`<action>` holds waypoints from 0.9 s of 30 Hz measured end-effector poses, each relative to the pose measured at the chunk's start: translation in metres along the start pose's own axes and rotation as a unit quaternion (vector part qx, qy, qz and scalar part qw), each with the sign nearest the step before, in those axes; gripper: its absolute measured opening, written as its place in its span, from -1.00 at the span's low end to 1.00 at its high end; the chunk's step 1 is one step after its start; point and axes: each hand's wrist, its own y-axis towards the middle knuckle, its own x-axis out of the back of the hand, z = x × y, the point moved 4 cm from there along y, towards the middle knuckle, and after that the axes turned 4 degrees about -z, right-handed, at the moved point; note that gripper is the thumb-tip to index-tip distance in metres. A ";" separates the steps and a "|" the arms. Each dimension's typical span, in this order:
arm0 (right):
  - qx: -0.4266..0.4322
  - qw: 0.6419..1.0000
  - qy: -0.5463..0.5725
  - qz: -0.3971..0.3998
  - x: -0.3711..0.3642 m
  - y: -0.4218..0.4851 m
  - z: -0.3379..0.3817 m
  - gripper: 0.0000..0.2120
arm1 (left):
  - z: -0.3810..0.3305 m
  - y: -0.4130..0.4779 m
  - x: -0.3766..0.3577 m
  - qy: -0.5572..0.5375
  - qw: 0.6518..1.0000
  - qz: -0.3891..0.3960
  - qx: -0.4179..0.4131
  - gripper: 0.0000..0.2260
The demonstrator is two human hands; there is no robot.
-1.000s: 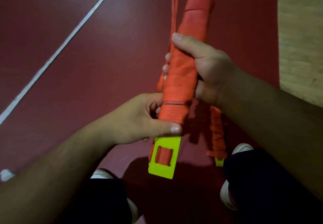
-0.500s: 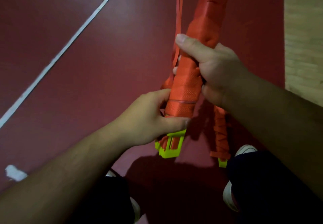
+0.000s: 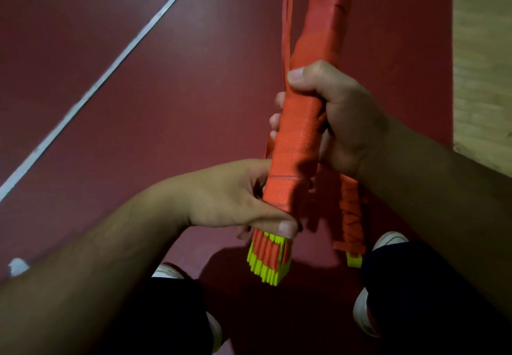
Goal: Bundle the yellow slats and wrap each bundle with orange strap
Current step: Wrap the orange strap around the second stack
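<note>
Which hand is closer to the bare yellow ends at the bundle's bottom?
Left. The left hand grips just above the yellow ends; the right hand holds the bundle higher up.

head cam, looking steeply down, close-up

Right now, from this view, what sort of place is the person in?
Probably an indoor sports hall or court: a dark red floor with a white painted line, and pale wooden flooring alongside.
</note>
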 end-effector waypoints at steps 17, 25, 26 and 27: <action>-0.004 0.988 -0.027 -0.150 0.017 0.009 -0.013 -0.84 | 0.007 0.009 0.003 0.081 0.987 -0.135 0.020 -0.62; -0.019 0.997 0.004 -0.074 0.009 0.005 -0.008 -0.86 | 0.008 -0.002 0.010 -0.043 0.999 -0.005 -0.012 -0.32; -0.019 0.997 0.008 -0.072 0.008 0.005 -0.007 -0.87 | 0.009 -0.002 0.011 -0.051 0.998 -0.006 -0.020 -0.31; -0.018 0.997 0.011 -0.070 0.007 0.005 -0.006 -0.87 | 0.011 -0.002 0.012 -0.056 0.998 -0.011 -0.026 -0.31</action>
